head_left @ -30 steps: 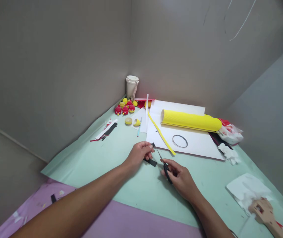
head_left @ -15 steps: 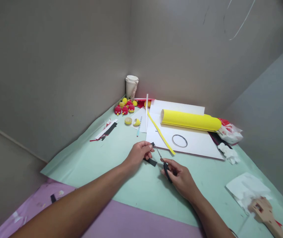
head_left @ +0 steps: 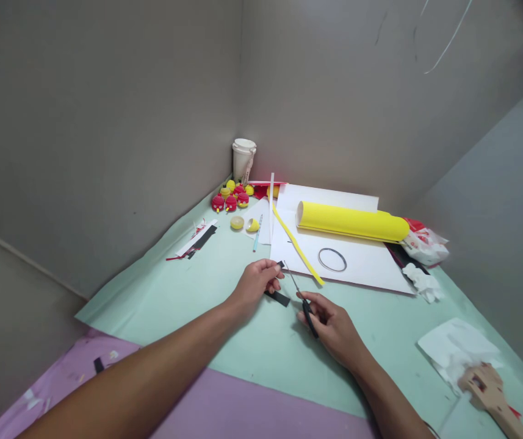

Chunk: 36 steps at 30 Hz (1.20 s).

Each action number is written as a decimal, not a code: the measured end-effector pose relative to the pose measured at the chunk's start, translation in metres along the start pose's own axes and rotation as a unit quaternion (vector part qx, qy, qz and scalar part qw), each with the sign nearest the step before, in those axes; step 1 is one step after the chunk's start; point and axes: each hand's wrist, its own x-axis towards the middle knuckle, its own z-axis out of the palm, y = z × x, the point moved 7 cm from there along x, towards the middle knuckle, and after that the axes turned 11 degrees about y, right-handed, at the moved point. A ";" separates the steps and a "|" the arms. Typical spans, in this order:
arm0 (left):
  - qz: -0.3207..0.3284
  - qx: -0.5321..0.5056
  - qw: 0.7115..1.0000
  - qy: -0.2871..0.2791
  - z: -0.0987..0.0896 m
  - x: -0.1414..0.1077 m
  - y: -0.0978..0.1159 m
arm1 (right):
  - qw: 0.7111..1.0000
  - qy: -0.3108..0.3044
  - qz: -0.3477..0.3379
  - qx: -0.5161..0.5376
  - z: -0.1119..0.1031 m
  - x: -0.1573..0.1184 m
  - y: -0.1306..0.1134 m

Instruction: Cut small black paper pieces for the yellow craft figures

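Between the thumb and fingers of my left hand (head_left: 261,281) is a small black piece (head_left: 281,264), its end poking out past the fingertips. My right hand (head_left: 328,323) grips black-handled scissors (head_left: 307,314), the thin metal blades pointing up and left towards that piece, a little apart from it. Below my left hand a black strip (head_left: 279,297) lies on the light green sheet (head_left: 224,341), its left end hidden by the fingers. A narrow yellow strip (head_left: 298,247) runs diagonally just beyond my hands, partly over white board (head_left: 357,271).
A yellow roll (head_left: 353,221) and a dark ring (head_left: 332,260) rest on the board. Red and yellow ball-like figures (head_left: 230,203) cluster by a white cup (head_left: 243,158) in the corner. Left lie paper strips (head_left: 201,241); right, a beige glue gun (head_left: 485,387) on white tissue (head_left: 456,344).
The scissor blades now show a small gap from the black piece, where before they touched or overlapped it. The black end past my left fingertips looks shorter. Both hands stay nearly in place.
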 end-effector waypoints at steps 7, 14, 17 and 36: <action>-0.005 0.003 1.000 0.004 0.000 -0.001 0.001 | 1.000 -0.007 0.008 -0.003 0.001 0.000 0.001; -0.004 0.003 1.000 -0.006 0.001 -0.001 0.001 | 1.000 -0.007 0.004 -0.011 0.001 0.000 0.001; -0.003 0.000 1.000 -0.008 0.001 0.000 0.000 | 1.000 -0.006 0.001 -0.006 0.001 -0.001 0.000; -0.005 0.009 1.000 -0.004 0.002 -0.001 0.002 | 1.000 0.006 -0.008 -0.008 0.000 -0.001 -0.001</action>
